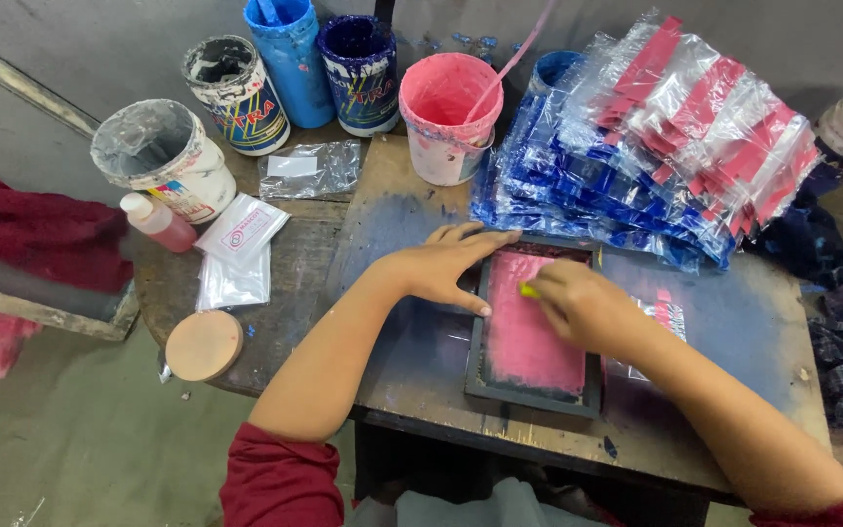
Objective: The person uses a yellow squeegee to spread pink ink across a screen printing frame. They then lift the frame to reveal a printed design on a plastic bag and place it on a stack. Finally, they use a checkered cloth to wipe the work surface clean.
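Paint tubs: five are counted at the table's far edge – a white-crusted tub [153,156], a second white one with a printed label [236,93], a light blue one [290,54], a dark blue one [361,68] and a pink tub [446,112] with a stick standing in it; a sixth blue rim is partly hidden behind the bags.
Bags: one large fanned stack of clear bags [656,137], printed blue and pink, is seen beyond the frame; three loose small packets [241,229] lie to the left.
Others: one pink bottle [158,220], one round wooden disc [204,344].
Screen frame: one dark frame [535,332], its mesh coated pink, lies flat on the stained table [734,322].
Left hand: the left hand [441,265] is laid open and flat, fingers spread over the frame's top-left corner.
Right hand: the right hand [587,307] is closed around a small yellow-tipped tool [530,290], pressed on the mesh near its upper edge.
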